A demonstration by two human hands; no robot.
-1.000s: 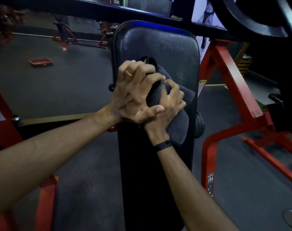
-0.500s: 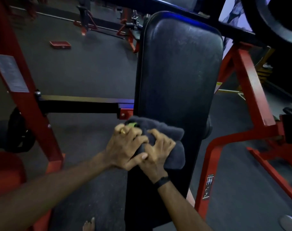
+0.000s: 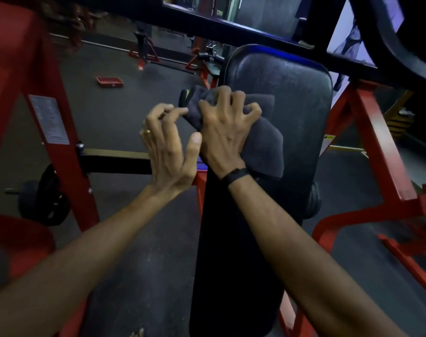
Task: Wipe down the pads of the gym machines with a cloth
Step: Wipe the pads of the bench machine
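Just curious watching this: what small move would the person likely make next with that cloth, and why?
Probably a stroke down the pad toward the near end. The right hand grips the bunched dark cloth on the pad's upper part, while the long stretch below it lies uncovered. The left hand is beside the pad, fingertips at the cloth's edge.

light: dim, cool blue sheen on pad (image 3: 277, 122) top (source behind it) | blur: left hand (image 3: 169, 147) smeared | edges: wide-angle bend, corners dark

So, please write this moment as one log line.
right hand: grips cloth on pad | left hand: fingertips touching cloth edge
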